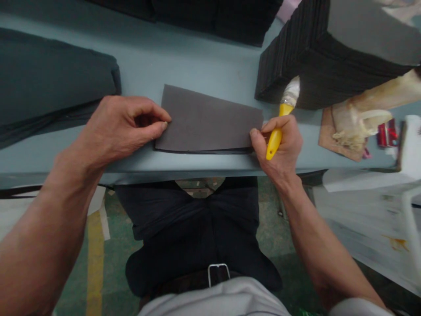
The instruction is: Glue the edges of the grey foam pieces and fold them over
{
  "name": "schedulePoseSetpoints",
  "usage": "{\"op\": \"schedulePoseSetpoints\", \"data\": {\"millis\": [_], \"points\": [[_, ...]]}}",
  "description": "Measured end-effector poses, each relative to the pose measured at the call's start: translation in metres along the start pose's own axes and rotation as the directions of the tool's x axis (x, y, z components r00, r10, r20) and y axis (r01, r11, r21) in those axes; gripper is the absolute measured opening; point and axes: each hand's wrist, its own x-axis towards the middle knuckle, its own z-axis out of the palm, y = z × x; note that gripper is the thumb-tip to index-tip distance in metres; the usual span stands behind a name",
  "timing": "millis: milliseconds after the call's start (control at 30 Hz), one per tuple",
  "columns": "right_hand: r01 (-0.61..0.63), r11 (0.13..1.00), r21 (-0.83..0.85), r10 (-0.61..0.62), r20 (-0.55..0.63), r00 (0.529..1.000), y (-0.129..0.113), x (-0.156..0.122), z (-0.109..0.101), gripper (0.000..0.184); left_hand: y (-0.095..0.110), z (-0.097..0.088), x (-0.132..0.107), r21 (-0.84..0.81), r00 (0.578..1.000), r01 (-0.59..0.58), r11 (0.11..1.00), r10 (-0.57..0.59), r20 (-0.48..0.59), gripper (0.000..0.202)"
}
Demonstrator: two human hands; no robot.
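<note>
A dark grey rectangular sheet (pixel 207 120), stacked on at least one darker layer that shows along its near edge, lies by the table's front edge. My left hand (pixel 121 125) pinches the sheet's left edge between thumb and index finger. At the right end, the thumb and index finger of my right hand (pixel 283 140) press on the near corner. That same hand also carries a brush with a yellow handle (pixel 274 142), its whitish bristles pointing up and away from me. How far each pinch reaches under the sheet is hidden.
A tall stack of dark sheets (pixel 296 57) stands at the back right, with more dark stacks (pixel 210 17) at the far edge. Dark folded fabric (pixel 55 83) lies left. On the right are a crusted whitish container (pixel 351 123) and a red shiny item (pixel 386 134) on the blue-grey table (pixel 197 57).
</note>
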Motion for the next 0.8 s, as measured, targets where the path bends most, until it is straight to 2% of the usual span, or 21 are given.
{"op": "schedulePoseSetpoints", "data": {"millis": [267, 467, 667, 800], "points": [[-0.009, 1.0, -0.022, 0.01, 0.047, 0.999, -0.0045, 0.0028, -0.0035, 0.025, 0.0017, 0.0014, -0.0008, 0.008, 1.0, 0.007, 1.0, -0.007, -0.017, 0.028], [0.048, 0.996, 0.072, -0.051, 0.042, 0.998, -0.0095, 0.0051, -0.0033, 0.021, -0.0005, 0.0014, -0.0012, 0.014, 1.0, 0.01, 1.0, -0.01, -0.021, 0.028], [-0.031, 0.999, 0.009, 0.03, 0.082, 0.996, -0.0053, 0.0045, -0.0043, 0.024, 0.0002, 0.0024, -0.0014, 0.014, 0.999, 0.013, 1.0, -0.013, -0.029, 0.028], [-0.022, 0.999, 0.045, 0.017, 0.113, 0.993, -0.003, 0.004, -0.0046, 0.022, 0.0058, 0.0029, -0.0026, 0.055, 0.998, 0.057, 0.997, -0.055, -0.035, 0.031]]}}
